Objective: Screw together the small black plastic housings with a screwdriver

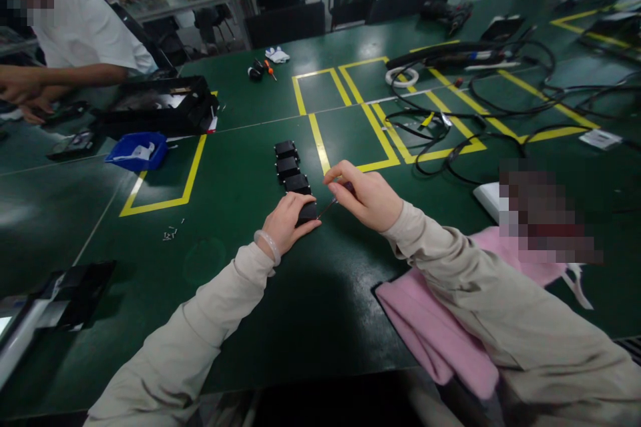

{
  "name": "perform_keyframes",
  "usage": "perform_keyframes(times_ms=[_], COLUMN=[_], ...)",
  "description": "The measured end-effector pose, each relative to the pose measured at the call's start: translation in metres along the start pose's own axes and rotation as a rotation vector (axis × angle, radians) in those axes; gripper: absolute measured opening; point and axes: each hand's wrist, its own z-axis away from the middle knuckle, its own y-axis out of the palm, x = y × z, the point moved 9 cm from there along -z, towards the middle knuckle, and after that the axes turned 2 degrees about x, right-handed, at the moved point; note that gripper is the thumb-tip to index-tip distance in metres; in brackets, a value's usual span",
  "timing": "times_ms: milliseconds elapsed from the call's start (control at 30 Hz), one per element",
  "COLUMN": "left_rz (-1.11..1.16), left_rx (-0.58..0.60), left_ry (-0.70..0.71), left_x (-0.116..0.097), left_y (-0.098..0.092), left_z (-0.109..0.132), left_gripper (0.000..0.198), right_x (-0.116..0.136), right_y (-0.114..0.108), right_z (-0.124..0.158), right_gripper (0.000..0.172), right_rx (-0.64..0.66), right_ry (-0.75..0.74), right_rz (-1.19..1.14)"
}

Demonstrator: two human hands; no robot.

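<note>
Several small black box-shaped parts (289,167) lie in a row on the green table (240,167). My left hand (285,221) is closed over the nearest black part (308,211), holding it down. My right hand (364,195) pinches a small screwdriver (331,203), whose thin tip points down-left at that nearest part. Both arms wear beige sleeves, and a pale bracelet sits on my left wrist.
A blue tray (137,150) and a black case (160,107) stand at the left, with small screws (171,233) loose nearby. Black cables (451,127) sprawl at the right. A pink cloth (435,327) lies under my right arm. Another person's arm (65,77) rests at far left.
</note>
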Motion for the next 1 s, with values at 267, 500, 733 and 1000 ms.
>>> perform_keyframes(times_ms=[267, 500, 733, 1000], left_rz=[0.004, 0.009, 0.016, 0.005], left_rx=[-0.014, -0.002, 0.001, -0.007], left_ry=[0.011, 0.000, -0.011, -0.010], left_x=[0.0003, 0.0005, 0.0005, 0.0004], left_y=[0.0002, 0.0005, 0.0006, 0.0006], left_z=[0.0002, -0.0001, -0.0001, 0.0000], left_gripper=[0.038, 0.038, 0.037, 0.038], right_x=[0.0034, 0.0010, -0.0045, -0.0031], right_y=[0.0034, 0.0011, -0.0024, -0.0017], right_z=[0.0008, 0.0009, -0.0002, 0.0005], right_gripper=[0.027, 0.026, 0.022, 0.024], right_rx=[0.001, -0.003, -0.039, -0.018], right_ry=[-0.026, 0.014, 0.040, 0.038], right_rz=[0.051, 0.070, 0.024, 0.047])
